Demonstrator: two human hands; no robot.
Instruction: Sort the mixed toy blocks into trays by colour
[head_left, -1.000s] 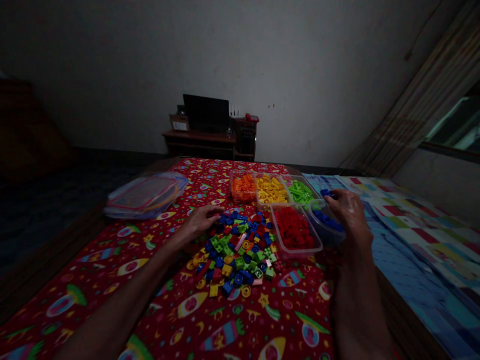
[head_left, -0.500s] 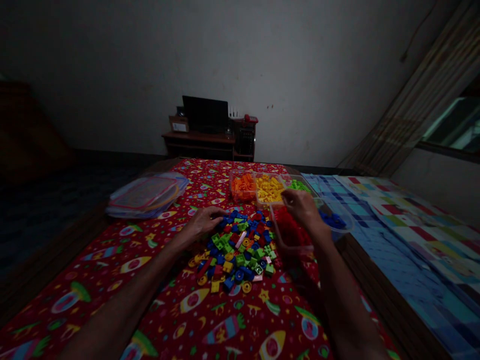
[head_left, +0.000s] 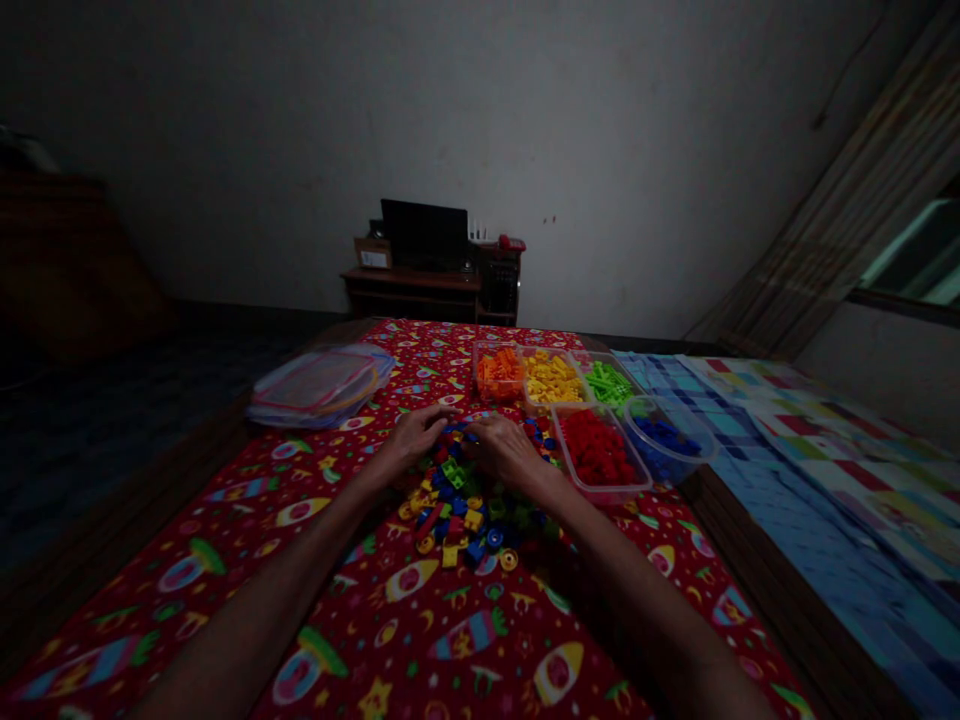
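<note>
A loose pile of toy building bricks [head_left: 457,503] in blue, green, yellow and red lies on the red patterned cloth [head_left: 420,625]. At the pile's far left edge is my left hand [head_left: 415,438], its fingers stretched forward and the thumb apart. My right hand [head_left: 508,450] reaches over the far middle of the pile, bent fingers pointing left towards the other hand. Its fingertips are dark against the bricks, so whether they grip one is unclear. Beyond and right stand clear boxes of orange bricks [head_left: 500,374], yellow bricks [head_left: 553,379], green bricks [head_left: 609,386], red bricks [head_left: 598,447] and blue bricks [head_left: 666,437].
Stacked clear lids [head_left: 319,388] lie on the cloth at the left. A wooden edge [head_left: 757,560] runs along the right, beside a bed with a blue checked cover [head_left: 810,520]. By the far wall, a desk [head_left: 412,280] holds a dark monitor [head_left: 424,235].
My right hand has moved left and nearer, from above the red and yellow boxes to the brick pile. My left hand stays at the pile's edge. The view has shifted slightly.
</note>
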